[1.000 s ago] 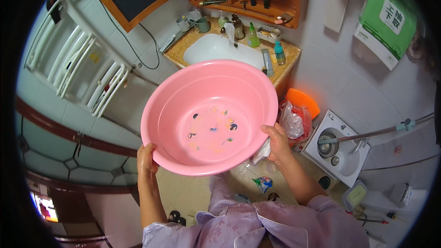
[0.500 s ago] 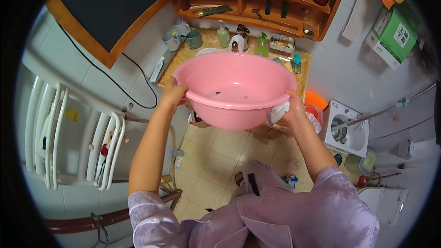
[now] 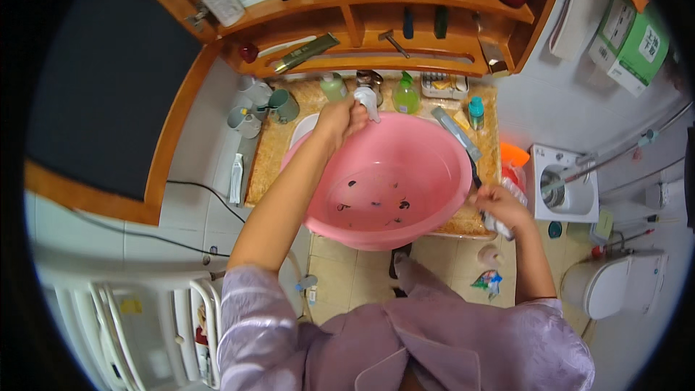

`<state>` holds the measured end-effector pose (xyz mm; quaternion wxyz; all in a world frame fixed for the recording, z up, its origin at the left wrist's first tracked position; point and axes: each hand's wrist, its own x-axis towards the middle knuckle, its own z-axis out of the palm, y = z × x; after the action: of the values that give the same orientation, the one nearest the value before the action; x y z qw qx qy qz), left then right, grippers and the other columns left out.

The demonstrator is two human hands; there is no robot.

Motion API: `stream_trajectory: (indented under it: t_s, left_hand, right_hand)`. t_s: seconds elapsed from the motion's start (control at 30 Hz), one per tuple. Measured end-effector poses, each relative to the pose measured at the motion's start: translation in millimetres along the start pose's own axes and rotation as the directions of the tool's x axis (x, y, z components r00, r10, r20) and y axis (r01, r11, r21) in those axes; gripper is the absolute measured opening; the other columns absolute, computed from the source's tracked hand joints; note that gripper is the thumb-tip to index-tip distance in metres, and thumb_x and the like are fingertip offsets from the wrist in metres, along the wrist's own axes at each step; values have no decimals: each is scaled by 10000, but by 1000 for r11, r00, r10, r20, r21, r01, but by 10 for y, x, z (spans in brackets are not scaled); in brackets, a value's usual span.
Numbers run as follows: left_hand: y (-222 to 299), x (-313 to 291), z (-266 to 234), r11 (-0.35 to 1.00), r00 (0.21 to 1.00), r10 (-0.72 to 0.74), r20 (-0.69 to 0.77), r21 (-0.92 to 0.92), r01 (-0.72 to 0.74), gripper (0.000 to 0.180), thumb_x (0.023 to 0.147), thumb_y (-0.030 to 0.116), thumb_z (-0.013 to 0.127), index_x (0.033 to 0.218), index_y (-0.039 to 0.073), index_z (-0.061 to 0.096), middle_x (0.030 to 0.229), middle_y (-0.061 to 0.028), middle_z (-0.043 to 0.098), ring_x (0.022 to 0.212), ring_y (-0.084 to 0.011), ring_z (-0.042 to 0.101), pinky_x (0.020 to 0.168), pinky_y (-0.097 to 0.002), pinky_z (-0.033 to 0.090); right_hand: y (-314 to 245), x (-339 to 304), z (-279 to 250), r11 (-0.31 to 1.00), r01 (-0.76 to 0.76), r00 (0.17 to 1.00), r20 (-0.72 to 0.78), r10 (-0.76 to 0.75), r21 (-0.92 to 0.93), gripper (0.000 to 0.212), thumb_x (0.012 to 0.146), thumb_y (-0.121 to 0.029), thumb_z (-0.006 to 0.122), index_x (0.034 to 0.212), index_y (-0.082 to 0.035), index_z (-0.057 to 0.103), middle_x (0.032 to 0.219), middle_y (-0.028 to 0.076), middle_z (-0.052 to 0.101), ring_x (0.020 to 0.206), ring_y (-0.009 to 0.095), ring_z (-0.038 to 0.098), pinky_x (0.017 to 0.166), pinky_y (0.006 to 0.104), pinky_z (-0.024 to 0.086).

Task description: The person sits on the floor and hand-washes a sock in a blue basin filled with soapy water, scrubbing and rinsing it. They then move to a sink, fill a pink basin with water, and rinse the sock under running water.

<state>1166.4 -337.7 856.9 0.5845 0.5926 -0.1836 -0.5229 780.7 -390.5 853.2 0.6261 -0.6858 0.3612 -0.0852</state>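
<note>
A large pink plastic basin (image 3: 391, 195) rests tilted over the white sink, with small dark bits scattered on its bottom. My left hand (image 3: 344, 122) reaches across its far left rim to the faucet (image 3: 368, 80), fingers curled against the white spout piece (image 3: 367, 101). Beside the basin's right rim, my right hand (image 3: 502, 208) is closed on a white cloth (image 3: 498, 226), which hangs partly below the fingers. A narrow dark thing (image 3: 474, 172) lies between that hand and the basin; I cannot tell what it is.
Behind the sink stand green pump bottles (image 3: 406, 95), cups (image 3: 283, 106) and a small blue bottle (image 3: 476, 112) on the tan counter (image 3: 264, 166). A wooden shelf cabinet (image 3: 362, 36) juts above, its dark door (image 3: 108, 80) swung out left. A toilet (image 3: 608, 286) is at right.
The basin has come down onto the sink. My left hand has let go of its rim and moved up to the faucet. My right hand has shifted off the rim, still with the cloth.
</note>
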Motion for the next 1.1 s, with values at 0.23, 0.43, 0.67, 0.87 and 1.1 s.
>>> stream_trajectory:
  t_s: [0.23,0.43,0.67,0.87,1.1]
  left_hand:
    - [-107,1454,130,797,974,-201,109,-560,227,264,944,232,303,818,33,420,582,-49,403,515,-202,432,706,-412,479]
    - [31,1344,179,787,986,-136,95,-594,166,231,890,89,306,969,-67,458,661,-104,458,651,-235,507,811,-405,498]
    - [-46,1265,-203,835,999,-28,42,-549,47,239,919,171,404,995,-27,515,864,-114,586,787,-238,585,775,-336,515]
    - [-510,649,-358,974,921,-227,-317,-86,210,180,825,177,535,934,39,575,837,-73,596,720,-177,574,587,-282,467]
    - [-1222,1087,-444,936,901,-341,-268,-8,352,134,816,151,528,889,48,570,772,-61,594,615,-177,564,490,-305,455]
  right_hand:
    - [-516,1528,690,588,-322,946,227,231,742,146,833,-39,557,979,-44,546,839,81,581,759,196,582,655,330,512]
    - [-143,2561,1698,467,-480,844,244,478,743,214,843,2,501,1054,-30,511,954,113,548,839,237,566,696,346,514]
    - [170,2905,1934,148,-234,936,182,300,961,211,884,-81,411,1069,-68,512,1008,110,552,867,231,564,695,393,494]
    - [-89,2826,1834,222,-153,971,105,214,963,242,811,-122,489,1028,-21,526,812,70,571,710,221,572,646,341,494]
    - [446,3062,2037,879,151,948,-318,1,453,161,805,-108,531,944,-29,525,809,94,573,775,236,568,674,346,469]
